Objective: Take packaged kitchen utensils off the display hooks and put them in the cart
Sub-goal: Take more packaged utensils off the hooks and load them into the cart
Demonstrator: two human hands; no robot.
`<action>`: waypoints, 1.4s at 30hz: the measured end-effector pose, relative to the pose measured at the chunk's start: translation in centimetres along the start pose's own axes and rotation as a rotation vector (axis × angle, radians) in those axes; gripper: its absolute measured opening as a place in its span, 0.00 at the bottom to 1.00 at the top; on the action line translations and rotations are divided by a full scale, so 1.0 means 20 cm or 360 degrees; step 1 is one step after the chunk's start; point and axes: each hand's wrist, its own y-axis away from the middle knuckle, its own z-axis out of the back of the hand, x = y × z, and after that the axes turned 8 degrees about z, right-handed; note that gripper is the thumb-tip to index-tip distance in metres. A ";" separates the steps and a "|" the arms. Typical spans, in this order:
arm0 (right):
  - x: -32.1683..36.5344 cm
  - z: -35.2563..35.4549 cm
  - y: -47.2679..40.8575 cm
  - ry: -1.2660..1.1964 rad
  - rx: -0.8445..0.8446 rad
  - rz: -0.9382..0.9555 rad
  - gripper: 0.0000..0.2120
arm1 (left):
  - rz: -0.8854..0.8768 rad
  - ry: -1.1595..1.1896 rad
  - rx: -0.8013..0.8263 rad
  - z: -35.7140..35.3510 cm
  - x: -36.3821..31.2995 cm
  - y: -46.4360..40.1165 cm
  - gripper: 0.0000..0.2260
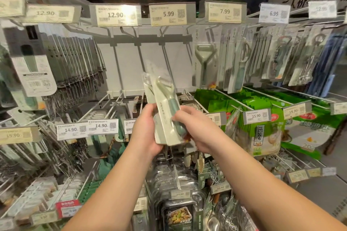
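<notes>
— Both hands grip one small stack of packaged peelers (165, 110): the left hand (145, 129) wraps its fingers round the lower left edge of the cards, and the right hand (195, 127) pinches the right side near the teal handle. Neither is spread.

— Where does the stack sit?

— Dead centre of the view, held in the air in front of the display, tilted with its top leaning toward eleven o'clock. It is off the hooks.

— So how far along is this?

— My reading: the taking-off part is done for this lot. The bare hooks (139, 43) at twelve o'clock, under the 5.99 price tag (168, 14), look emptied. One peeler pack (204, 62) hangs at about one o'clock, beside more carded tools toward two and three.

— And the cart?

— Not visible anywhere, so I cannot say what it holds. The drop into it is not yet done for this stack, and plenty of packaged stock hangs at nine and ten o'clock too.
</notes>
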 end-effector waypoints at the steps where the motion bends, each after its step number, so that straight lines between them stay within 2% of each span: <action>1: 0.00 0.01 0.01 -0.0024 -0.0028 0.0013 0.10 | -0.0003 -0.0031 -0.0033 0.01 -0.01 0.00 0.12; 5: 0.02 0.09 0.00 -0.0117 -0.0179 0.0004 0.11 | -0.0025 -0.0078 -0.0086 0.04 -0.04 0.02 0.12; 8: 0.03 0.15 0.01 -0.0002 -0.0303 0.0048 0.16 | -0.0128 -0.0107 -0.0075 0.05 -0.06 0.03 0.08; 11: 0.05 0.23 0.03 0.0196 -0.0510 0.0161 0.09 | -0.0201 -0.0126 -0.0073 0.07 -0.08 0.06 0.07; 15: 0.06 0.33 0.05 0.0453 -0.0747 0.0255 0.23 | -0.0245 -0.0086 -0.0095 0.07 -0.10 0.08 0.08; 20: 0.06 0.42 0.02 0.0606 -0.0952 0.0338 0.35 | -0.0277 -0.0098 -0.0042 0.05 -0.10 0.10 0.08; 24: 0.08 0.46 -0.01 0.0695 -0.1006 0.0382 0.41 | -0.0303 -0.0104 -0.0026 0.04 -0.10 0.12 0.09; 29: 0.09 0.48 -0.06 0.0769 -0.0991 0.0415 0.44 | -0.0302 -0.0099 -0.0029 0.03 -0.11 0.10 0.09; 32: 0.10 0.48 -0.09 0.0788 -0.0963 0.0401 0.42 | -0.0314 -0.0109 -0.0034 0.02 -0.11 0.10 0.09; 36: 0.12 0.50 -0.15 0.0857 -0.0958 0.0384 0.45 | -0.0338 -0.0131 -0.0031 0.01 -0.10 0.10 0.08; 42: 0.10 0.54 -0.22 0.0977 -0.0930 0.0313 0.41 | -0.0348 -0.0133 -0.0037 0.00 -0.11 0.09 0.08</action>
